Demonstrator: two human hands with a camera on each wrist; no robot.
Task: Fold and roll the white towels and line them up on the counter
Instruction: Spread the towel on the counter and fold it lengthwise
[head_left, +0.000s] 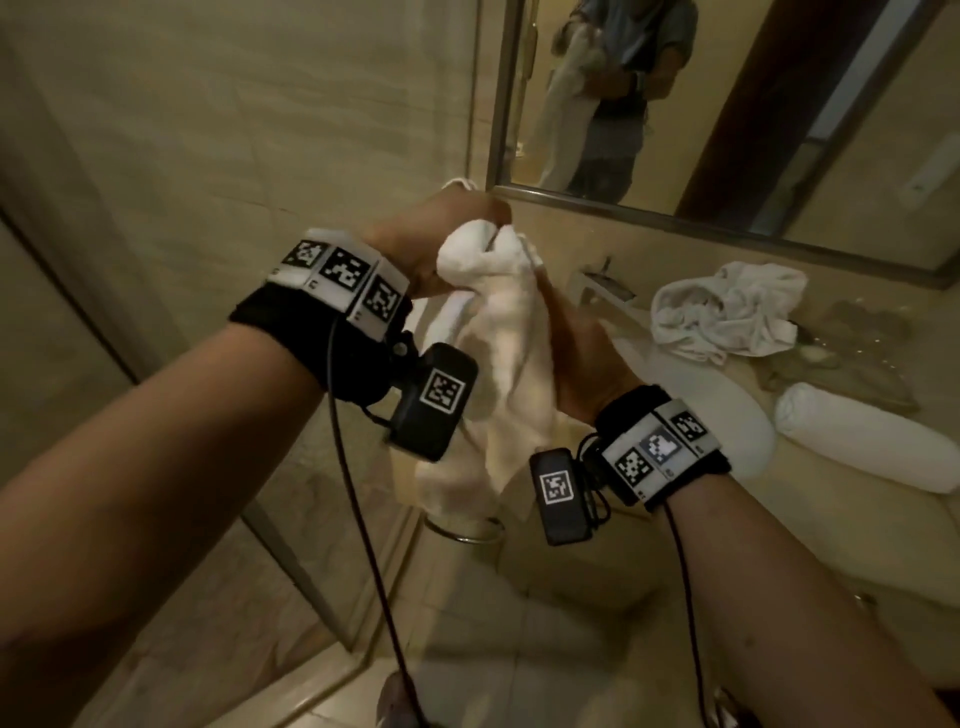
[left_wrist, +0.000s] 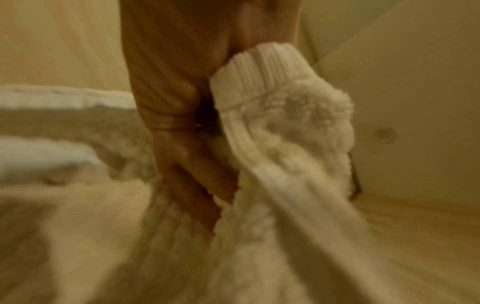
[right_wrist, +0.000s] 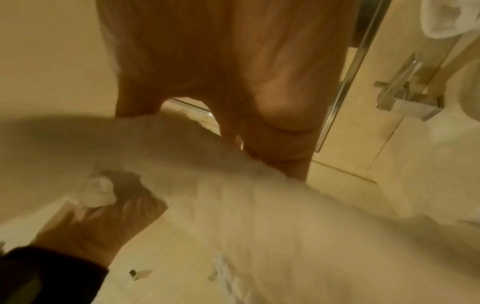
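Note:
A white towel (head_left: 498, 374) hangs in the air in front of me, over the counter's left end. My left hand (head_left: 441, 234) grips its bunched top, and the ribbed hem (left_wrist: 259, 72) sticks out beside the curled fingers (left_wrist: 187, 164). My right hand (head_left: 582, 364) is lower on the towel's right side, where its thumb (right_wrist: 280, 119) lies against the cloth (right_wrist: 233, 205) and its fingers are hidden behind. A crumpled white towel (head_left: 727, 306) lies on the counter by the mirror. One rolled white towel (head_left: 862, 441) lies at the counter's right.
A white sink basin (head_left: 727, 415) with a chrome faucet (head_left: 597, 280) sits below the hands. The mirror (head_left: 727, 104) reflects a person holding the towel. A glass shower door (head_left: 156, 364) stands at the left, with tiled floor (head_left: 519, 649) beneath.

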